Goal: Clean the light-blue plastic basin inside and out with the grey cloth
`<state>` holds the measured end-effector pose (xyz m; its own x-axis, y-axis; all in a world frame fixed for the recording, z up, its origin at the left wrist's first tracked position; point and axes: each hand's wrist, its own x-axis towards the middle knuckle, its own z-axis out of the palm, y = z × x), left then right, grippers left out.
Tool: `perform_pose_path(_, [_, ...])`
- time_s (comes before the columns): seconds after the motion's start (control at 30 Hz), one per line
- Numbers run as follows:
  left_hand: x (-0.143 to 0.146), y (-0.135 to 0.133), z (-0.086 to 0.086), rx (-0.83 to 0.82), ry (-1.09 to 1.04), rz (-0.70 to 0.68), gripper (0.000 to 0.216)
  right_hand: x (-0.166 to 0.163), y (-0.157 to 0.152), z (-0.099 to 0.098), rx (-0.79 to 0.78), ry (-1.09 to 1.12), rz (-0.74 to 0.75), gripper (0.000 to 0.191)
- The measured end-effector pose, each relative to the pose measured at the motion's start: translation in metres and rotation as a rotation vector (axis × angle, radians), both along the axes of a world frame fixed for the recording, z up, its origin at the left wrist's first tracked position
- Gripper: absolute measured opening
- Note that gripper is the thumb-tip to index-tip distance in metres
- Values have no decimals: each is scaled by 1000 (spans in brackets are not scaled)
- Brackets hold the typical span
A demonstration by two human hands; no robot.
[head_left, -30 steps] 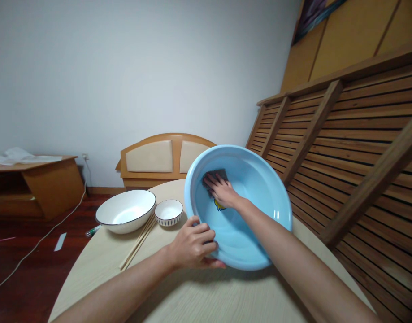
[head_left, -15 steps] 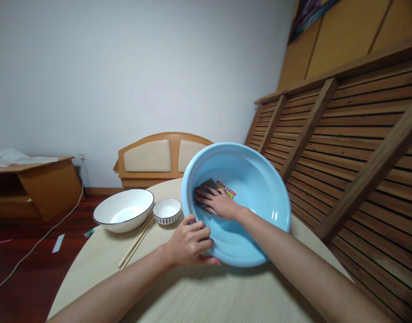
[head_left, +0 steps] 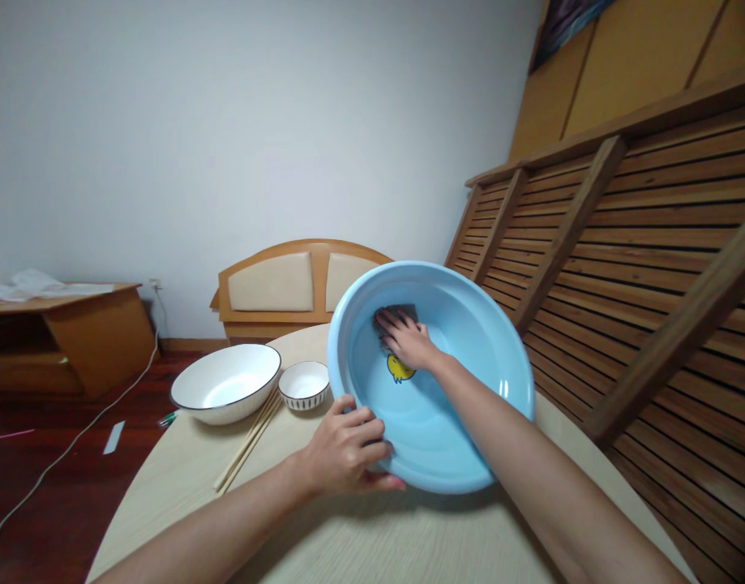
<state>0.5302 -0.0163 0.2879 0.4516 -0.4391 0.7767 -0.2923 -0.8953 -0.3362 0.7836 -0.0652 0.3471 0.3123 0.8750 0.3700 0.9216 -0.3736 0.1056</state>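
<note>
A light blue plastic basin [head_left: 469, 324] is tilted up toward me on the round table. My left hand [head_left: 346, 448] grips its near rim, fingers curled over the edge. Inside the basin my right hand [head_left: 408, 339] presses flat on a dark scouring pad [head_left: 400, 312] against the far inner wall. A yellow duck print [head_left: 400, 370] shows on the basin floor just below that hand.
The pale wooden table [head_left: 372, 535] also carries a large white bowl [head_left: 226, 391], a small patterned bowl [head_left: 304, 384] and chopsticks [head_left: 247, 444] to the left. A slatted wooden frame [head_left: 640, 268] leans at the right. A headboard [head_left: 293, 284] and low cabinet [head_left: 62, 332] stand behind.
My right hand slid the pad down and left along the basin wall, then back up to the far side. The duck print is uncovered again. My left hand kept its hold on the rim.
</note>
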Motion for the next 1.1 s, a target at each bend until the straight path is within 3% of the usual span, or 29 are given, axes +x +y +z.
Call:
perform_pose_path(0.2, [1,0,-2,23,3,17,49,2,-8,-6,-23,-10,-27,60])
perform_pose_path(0.53, [2,1,-1,18,-28,11,49,-43,-40,-41,-203,-164,439,63])
perform_pose_path(0.77, [-1,12,-1,145,-22,-19,38,-50,-47,-47,-201,-203,502,61])
perform_pose_path(0.9, [-3,26,11,247,-14,-29,47,-50,-48,-50,-172,-201,502,60])
perform_pose_path(1.1, [3,64,47,222,-70,-22,48,-58,-53,-45,-156,-177,542,55])
